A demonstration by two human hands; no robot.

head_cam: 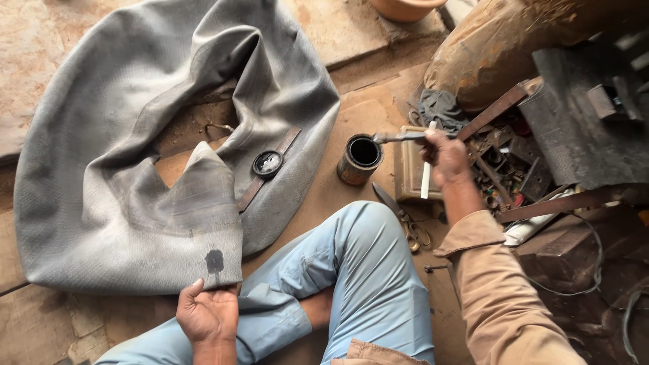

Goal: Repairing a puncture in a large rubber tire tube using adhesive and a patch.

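A large grey rubber inner tube [135,122] lies folded on the ground in front of me. My left hand [206,312] pinches its near edge beside a small dark wet patch [214,260]. My right hand [443,157] holds a thin metal tool [399,137] whose tip reaches over the open mouth of a small rusty tin [359,159] with dark contents. A white stick [427,169] also runs through that hand. A round black lid [268,163] rests on a flat dark metal strip [270,169] lying on the tube.
Scissors [402,216] lie on the floor by my bent knee in light blue trousers [365,270]. A small tan metal box [409,172] sits under my right hand. Scrap metal, tools and a rusty drum [500,47] crowd the right side. A clay pot [405,8] stands at the top.
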